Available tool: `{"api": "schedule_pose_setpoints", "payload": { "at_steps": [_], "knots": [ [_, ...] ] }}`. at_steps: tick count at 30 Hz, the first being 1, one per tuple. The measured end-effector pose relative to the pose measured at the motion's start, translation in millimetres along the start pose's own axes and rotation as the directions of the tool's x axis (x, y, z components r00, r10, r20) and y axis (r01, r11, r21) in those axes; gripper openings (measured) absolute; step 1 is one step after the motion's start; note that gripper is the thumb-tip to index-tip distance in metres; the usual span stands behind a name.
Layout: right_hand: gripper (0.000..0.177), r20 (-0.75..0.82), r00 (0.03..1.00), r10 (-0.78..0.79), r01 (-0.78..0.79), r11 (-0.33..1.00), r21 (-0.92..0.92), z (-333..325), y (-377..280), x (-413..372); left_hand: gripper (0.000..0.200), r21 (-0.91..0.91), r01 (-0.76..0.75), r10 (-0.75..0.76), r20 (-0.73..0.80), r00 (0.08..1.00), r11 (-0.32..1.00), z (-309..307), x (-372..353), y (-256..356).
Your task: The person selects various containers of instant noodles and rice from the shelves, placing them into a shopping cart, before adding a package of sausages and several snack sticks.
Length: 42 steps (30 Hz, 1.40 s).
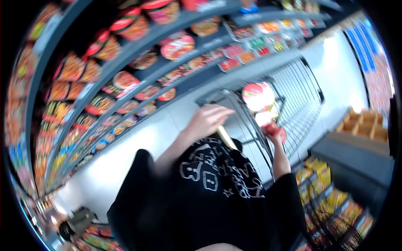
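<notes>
My left hand [209, 119] is held in front of my chest, beside the cart's pale handle bar [226, 138]. Its fingers are stretched out and nothing shows in them. Over the shopping cart [301, 90], my right hand [273, 130] is closed on a red package [282, 135], blurred by motion. Just beyond that hand, in the cart, lies a round pack [256, 95] with a red and white lid, and a smaller pale pack [266, 115] is between the two.
Shelves of packaged food bowls [178, 45] curve along the left and top. A low display [318, 169] with yellow packs and a wooden divided rack [366, 125] stand at the right. Grey-white floor tiles [125, 144] run beside the shelves.
</notes>
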State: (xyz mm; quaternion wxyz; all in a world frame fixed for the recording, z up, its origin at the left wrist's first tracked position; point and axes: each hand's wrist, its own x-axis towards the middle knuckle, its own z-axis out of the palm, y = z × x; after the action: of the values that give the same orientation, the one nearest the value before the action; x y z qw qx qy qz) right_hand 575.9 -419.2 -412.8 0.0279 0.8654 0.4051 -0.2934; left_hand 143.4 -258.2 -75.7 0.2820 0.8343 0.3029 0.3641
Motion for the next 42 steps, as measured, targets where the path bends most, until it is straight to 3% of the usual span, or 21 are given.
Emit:
{"api": "schedule_pose_setpoints", "payload": {
  "at_steps": [1,2,4,6,7,11,12,13,14,15,18,19,22,25,30,34,39,40,42],
  "knots": [
    [0.134,0.050,0.998,0.045,-0.060,0.930,0.364,37,38,39,0.023,0.026,-0.015,0.015,-0.010,1.000,1.000,1,-1,-2],
    [0.131,-0.042,0.998,0.053,-0.040,0.965,0.258,39,42,37,0.022,0.046,-0.034,0.035,-0.016,0.999,0.998,1,-1,-4],
    [0.128,-0.045,0.976,0.211,-0.184,0.924,0.336,39,34,40,0.021,0.021,-0.025,0.026,-0.021,0.999,0.999,-3,1,-5],
    [0.126,0.011,0.832,0.554,-0.467,0.691,0.552,-12,-24,-6,0.020,0.081,-0.019,0.022,-0.037,0.999,0.997,-12,2,-14],
    [0.126,0.007,0.845,0.534,-0.449,0.704,0.551,-26,-42,-15,0.020,0.077,0.020,-0.012,-0.103,0.995,0.997,-19,3,-19],
    [0.096,-0.026,0.682,0.731,-0.717,0.675,0.176,-57,-71,-33,0.017,0.214,0.193,-0.088,-0.420,0.903,0.957,-74,7,-38],
    [0.096,-0.030,0.689,0.724,-0.710,0.683,0.175,-54,-65,-30,0.016,0.216,0.267,-0.127,-0.503,0.855,0.939,-89,2,-47],
    [0.093,0.108,0.808,0.579,-0.580,0.750,0.318,-47,-52,-24,0.016,0.120,0.346,-0.222,-0.567,0.793,0.931,-109,3,-43],
    [0.089,0.213,0.895,0.391,-0.445,0.764,0.468,-21,-10,2,0.016,0.230,0.366,-0.146,-0.635,0.759,0.902,-126,-2,-49],
    [0.073,-0.029,0.981,0.192,-0.176,0.940,0.292,10,22,29,0.016,0.262,0.411,-0.119,-0.702,0.702,0.873,-143,-6,-52],
    [0.052,-0.152,0.937,0.314,-0.316,0.949,0.010,-39,-52,-25,0.018,0.323,0.530,-0.011,-0.846,0.533,0.784,-191,-21,-55],
    [0.049,-0.171,0.929,0.327,-0.336,0.942,-0.022,-43,-58,-29,0.019,0.273,0.547,0.014,-0.902,0.431,0.792,-205,-29,-64],
    [0.041,-0.126,0.940,0.317,-0.315,0.948,0.038,-35,-50,-16,0.017,0.251,0.590,0.123,-0.961,0.249,0.767,-241,-43,-75],
    [0.034,-0.066,0.957,0.281,-0.274,0.956,0.101,-18,-38,5,0.024,0.227,0.646,0.120,-0.971,0.206,0.729,-271,-63,-98],
    [0.026,0.036,0.979,0.202,-0.205,0.956,0.208,2,-16,33,0.072,0.259,0.790,0.114,-0.965,0.237,0.555,-310,-65,-124],
    [0.021,0.245,0.937,0.249,-0.312,0.911,0.268,-2,-26,39,0.104,0.161,0.759,0.035,-0.983,0.179,0.631,-342,-61,-160],
    [0.016,0.526,0.789,0.318,-0.517,0.806,0.288,-2,-30,49,0.115,0.203,0.712,0.066,-0.974,0.216,0.672,-347,-42,-162],
    [0.016,0.523,0.789,0.323,-0.521,0.802,0.291,-4,-28,49,0.116,0.184,0.737,0.037,-0.977,0.211,0.651,-348,-39,-158],
    [0.018,0.418,0.885,0.203,-0.364,0.862,0.352,-22,-37,41,0.114,0.138,0.733,-0.008,-0.981,0.193,0.666,-340,-32,-138]
  ]
}}
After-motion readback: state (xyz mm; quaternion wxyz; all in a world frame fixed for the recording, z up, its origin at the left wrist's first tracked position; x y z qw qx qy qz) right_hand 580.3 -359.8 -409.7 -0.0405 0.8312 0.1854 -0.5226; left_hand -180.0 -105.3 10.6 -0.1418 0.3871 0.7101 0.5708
